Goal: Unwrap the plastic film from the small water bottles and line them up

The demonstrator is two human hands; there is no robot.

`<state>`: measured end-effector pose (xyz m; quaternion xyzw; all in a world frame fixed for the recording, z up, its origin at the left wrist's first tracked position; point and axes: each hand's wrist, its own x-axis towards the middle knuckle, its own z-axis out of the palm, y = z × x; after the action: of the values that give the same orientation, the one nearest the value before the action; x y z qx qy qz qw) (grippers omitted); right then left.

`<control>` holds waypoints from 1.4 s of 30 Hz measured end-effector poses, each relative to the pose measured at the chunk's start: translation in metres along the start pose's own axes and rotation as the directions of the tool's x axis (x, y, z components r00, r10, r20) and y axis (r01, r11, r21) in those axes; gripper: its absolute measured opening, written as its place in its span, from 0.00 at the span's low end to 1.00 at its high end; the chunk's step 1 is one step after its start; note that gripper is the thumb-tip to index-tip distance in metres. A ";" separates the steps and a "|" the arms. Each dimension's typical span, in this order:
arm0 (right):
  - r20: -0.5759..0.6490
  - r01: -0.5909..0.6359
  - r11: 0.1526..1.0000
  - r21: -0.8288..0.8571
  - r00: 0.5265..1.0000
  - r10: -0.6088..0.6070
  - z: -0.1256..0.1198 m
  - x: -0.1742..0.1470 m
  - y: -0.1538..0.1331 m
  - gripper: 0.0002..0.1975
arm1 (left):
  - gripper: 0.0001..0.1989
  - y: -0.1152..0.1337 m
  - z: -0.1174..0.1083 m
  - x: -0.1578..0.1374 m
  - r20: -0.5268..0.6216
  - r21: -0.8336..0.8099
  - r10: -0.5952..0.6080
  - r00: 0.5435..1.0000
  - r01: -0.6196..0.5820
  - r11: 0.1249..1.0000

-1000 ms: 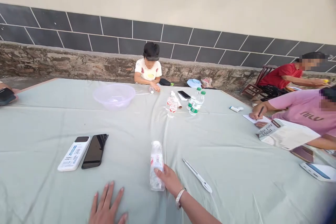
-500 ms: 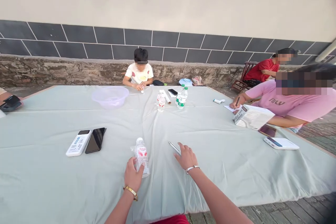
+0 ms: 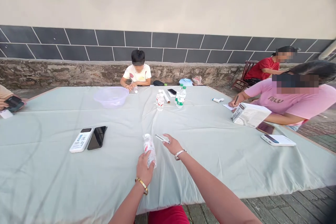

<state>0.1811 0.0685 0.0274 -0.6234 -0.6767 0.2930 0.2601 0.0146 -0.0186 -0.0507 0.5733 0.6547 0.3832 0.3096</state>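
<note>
My left hand [image 3: 145,168] is wrapped round the lower part of a clear plastic bottle [image 3: 148,145] with a white cap and a red-and-white label. Loose clear film seems to cover the bottle, which leans slightly. To its right, my right hand [image 3: 172,143] grips a slim silver pen-like tool [image 3: 162,138]; its exact kind is too small to make out. The tool's far end points toward the upper part of the bottle, with a small gap between them. A pale green cloth [image 3: 199,178] covers the table under both hands.
Left lie a white power bank [image 3: 81,140] and a black phone [image 3: 97,138]. Farther back are a purple basin [image 3: 111,97], red-labelled bottles [image 3: 160,101] and green-capped bottles [image 3: 181,97]. A white box [image 3: 251,114] stands right, near a person writing. Another person sits opposite.
My right hand has lifted the silver tool off the cloth and brought it left toward the bottle. My left hand has drawn the bottle to the right and tilted it.
</note>
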 end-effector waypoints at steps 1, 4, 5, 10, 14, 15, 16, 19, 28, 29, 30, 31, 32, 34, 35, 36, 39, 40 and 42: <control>0.010 0.017 1.000 0.010 1.000 -0.017 0.001 0.006 -0.007 0.17 | 0.27 -0.003 0.000 -0.001 -0.007 -0.017 0.023 1.000 -0.023 1.000; 0.033 0.048 0.998 0.040 0.998 -0.049 0.008 0.022 -0.027 0.13 | 0.29 -0.011 -0.001 -0.003 -0.044 -0.073 0.095 0.994 -0.098 0.992; 0.043 0.049 0.998 0.047 0.998 -0.051 0.011 0.026 -0.033 0.13 | 0.30 -0.014 -0.001 -0.004 -0.057 -0.095 0.111 0.992 -0.116 0.989; 0.123 0.024 0.997 0.070 0.992 -0.032 0.011 0.012 -0.040 0.12 | 0.33 -0.020 -0.001 -0.003 -0.063 -0.228 0.078 0.995 -0.090 0.970; 0.256 -0.007 0.989 0.147 0.966 -0.031 -0.003 -0.037 -0.019 0.15 | 0.34 -0.022 -0.002 -0.001 -0.028 -0.379 -0.032 0.999 0.019 0.925; 0.294 -0.018 0.984 0.175 0.955 -0.035 -0.009 -0.051 -0.012 0.16 | 0.33 -0.022 -0.003 -0.001 -0.023 -0.402 -0.052 0.998 0.038 0.915; 0.334 -0.028 0.980 0.199 0.942 -0.041 -0.015 -0.065 -0.005 0.17 | 0.32 -0.022 -0.004 0.000 -0.023 -0.417 -0.070 0.997 0.053 0.907; 0.518 -0.075 0.971 0.228 0.853 -0.056 -0.036 -0.093 0.012 0.19 | 0.29 -0.022 -0.005 0.001 -0.012 -0.442 -0.103 0.995 0.087 0.893; -0.146 -0.299 0.928 -0.223 0.951 0.271 -0.032 -0.046 0.063 0.23 | 0.30 -0.030 0.002 0.011 -0.004 -0.372 -0.128 0.992 0.117 0.921; -0.177 -0.302 0.896 -0.326 0.950 0.256 -0.027 -0.043 0.065 0.23 | 0.29 -0.028 0.002 0.011 -0.010 -0.364 -0.120 0.993 0.108 0.925; -0.186 -0.279 0.867 -0.413 0.958 0.220 -0.022 -0.040 0.065 0.23 | 0.29 -0.025 0.002 0.010 -0.013 -0.350 -0.100 0.995 0.089 0.932; -0.182 -0.235 0.853 -0.467 0.969 0.167 -0.016 -0.038 0.061 0.22 | 0.29 -0.021 0.003 0.010 -0.012 -0.333 -0.067 0.998 0.060 0.941; -0.169 -0.181 0.859 -0.479 0.979 0.112 -0.010 -0.036 0.055 0.20 | 0.29 -0.017 0.004 0.010 -0.007 -0.315 -0.030 1.000 0.026 0.949; -0.129 -0.107 0.928 -0.358 0.989 0.065 0.004 -0.028 0.034 0.21 | 0.30 -0.010 0.006 0.009 0.009 -0.279 0.031 0.999 -0.027 0.960; -0.101 -0.097 0.965 -0.244 0.992 0.074 0.012 -0.022 0.022 0.24 | 0.30 -0.007 0.008 0.008 0.018 -0.266 0.044 0.999 -0.037 0.963; -0.070 -0.117 0.985 -0.124 0.992 0.109 0.021 -0.014 0.010 0.28 | 0.30 -0.005 0.009 0.008 0.024 -0.257 0.045 0.999 -0.037 0.966; -0.035 -0.176 0.982 0.076 0.983 0.179 0.045 0.012 -0.014 0.33 | 0.30 -0.002 0.012 0.007 0.033 -0.254 0.020 0.999 -0.011 0.967; -0.041 -0.177 0.979 0.105 0.982 0.182 0.051 0.018 -0.016 0.28 | 0.29 -0.002 0.011 0.008 0.035 -0.260 0.016 0.999 -0.006 0.965; -0.062 -0.173 0.973 0.153 0.981 0.184 0.059 0.025 -0.015 0.16 | 0.28 -0.002 0.009 0.010 0.043 -0.288 0.006 0.999 0.007 0.958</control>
<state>0.1262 0.0885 -0.0033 -0.6716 -0.5841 0.3403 0.3033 0.0196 -0.0070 -0.0562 0.5301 0.5853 0.4618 0.4040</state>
